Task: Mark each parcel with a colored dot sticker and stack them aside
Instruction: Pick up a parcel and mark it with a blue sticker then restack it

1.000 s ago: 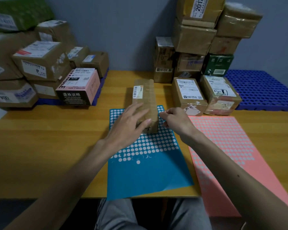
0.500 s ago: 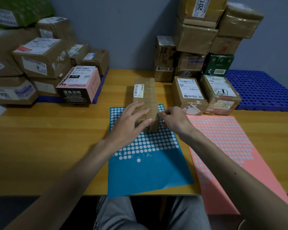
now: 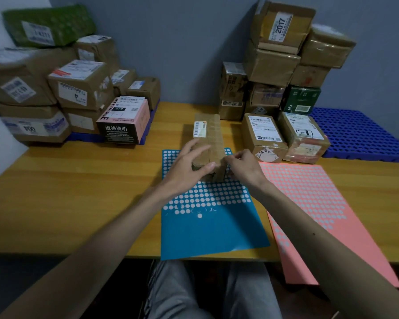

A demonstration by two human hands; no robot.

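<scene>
Wooden tabletop (image 3: 78, 203) against a grey wall.

Head view: taped brown parcel (image 3: 211, 134) lies with its near end on the blue dot-sticker sheet (image 3: 212, 233). Left hand (image 3: 184, 176) rests on top, fingers spread, probably to steady it. Right hand (image 3: 244, 166) at the near right corner, fingers (image 3: 230, 157) bunched together; whether they pinch a dot, cannot tell. Pink sheet (image 3: 320, 203) just beside. Sealed parcels, contents unseen, are stacked left (image 3: 78, 88) and right (image 3: 274, 65). Blue pallet (image 3: 359, 137) far right.
</scene>
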